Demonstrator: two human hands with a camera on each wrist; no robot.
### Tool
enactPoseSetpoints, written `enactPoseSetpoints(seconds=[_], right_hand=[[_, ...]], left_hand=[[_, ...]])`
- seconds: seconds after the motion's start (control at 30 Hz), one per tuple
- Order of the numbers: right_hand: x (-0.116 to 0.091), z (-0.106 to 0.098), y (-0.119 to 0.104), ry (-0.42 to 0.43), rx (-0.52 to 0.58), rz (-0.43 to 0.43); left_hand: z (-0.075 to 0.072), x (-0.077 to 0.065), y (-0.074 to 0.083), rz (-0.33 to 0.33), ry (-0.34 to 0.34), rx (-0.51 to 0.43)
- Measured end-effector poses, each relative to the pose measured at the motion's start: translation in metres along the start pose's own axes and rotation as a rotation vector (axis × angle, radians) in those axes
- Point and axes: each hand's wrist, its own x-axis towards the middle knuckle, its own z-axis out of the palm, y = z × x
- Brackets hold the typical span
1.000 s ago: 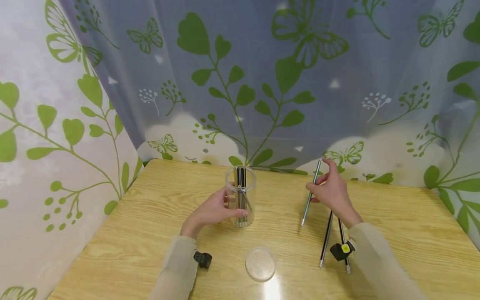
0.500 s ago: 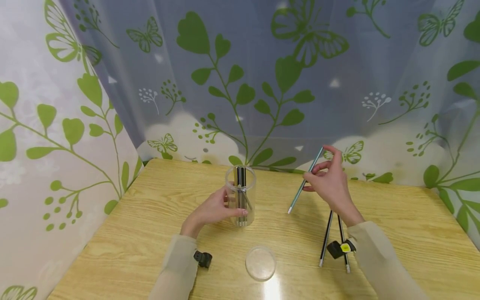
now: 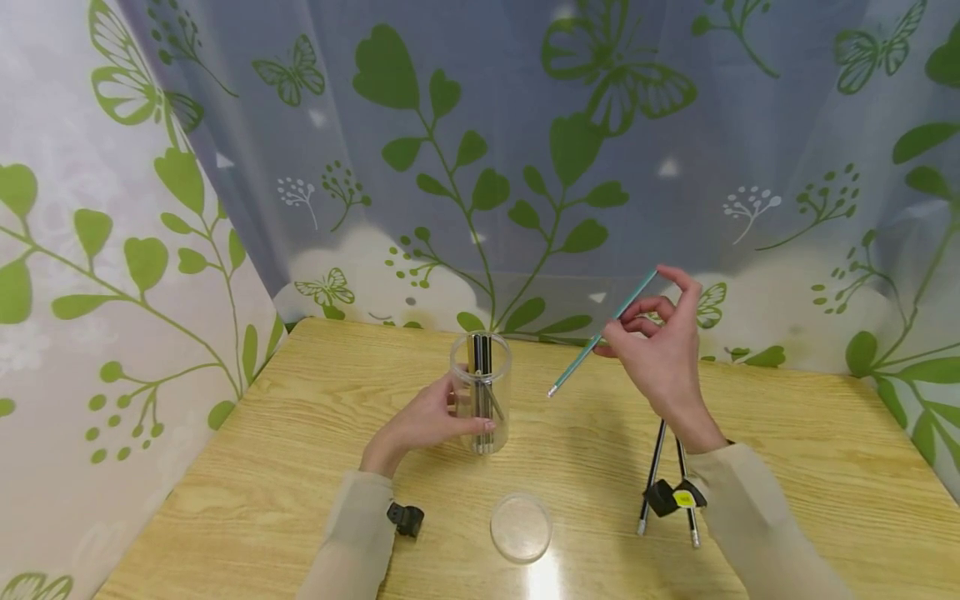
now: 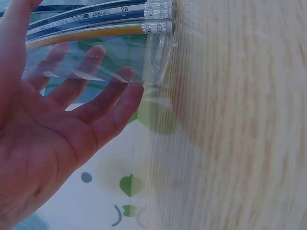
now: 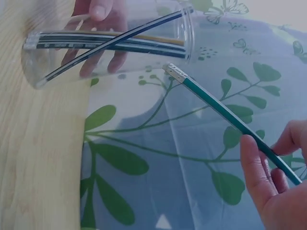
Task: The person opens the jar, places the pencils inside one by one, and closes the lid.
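A clear plastic jar [image 3: 501,408] stands upright on the table, with several pencils [image 5: 76,40] inside, mostly dark and one yellow. My left hand [image 3: 423,421] holds the jar from its left side, thumb in front and fingers behind. To the right, my right hand [image 3: 660,350] pinches a green pencil [image 3: 577,362] above the table. That pencil slants, its metal and eraser end pointing down toward the jar. In the right wrist view the green pencil [image 5: 216,104] has its eraser end close beside the jar's rim.
A round clear lid [image 3: 521,528] lies on the wooden table [image 3: 247,467] in front of the jar. Two dark pencils [image 3: 654,467] lie under my right wrist. A leaf-patterned curtain [image 3: 480,167] hangs along the table's back edge.
My right hand has moved up and left with the green pencil, which now tilts more toward level, its eraser end nearer the jar. The left hand and jar have stayed put.
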Motion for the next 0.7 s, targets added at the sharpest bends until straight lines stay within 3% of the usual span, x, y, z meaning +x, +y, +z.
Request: enactPoseSetpoints(seconds=[0.2, 0.7], right_hand=[[-0.003, 0.009, -0.011, 0.030, 0.125, -0.112], [-0.001, 0.035, -0.035, 0.062, 0.257, -0.398]], left_hand=[[0.000, 0.000, -0.001, 0.005, -0.008, -0.012], [0.000, 0.001, -0.002, 0.020, -0.014, -0.026]])
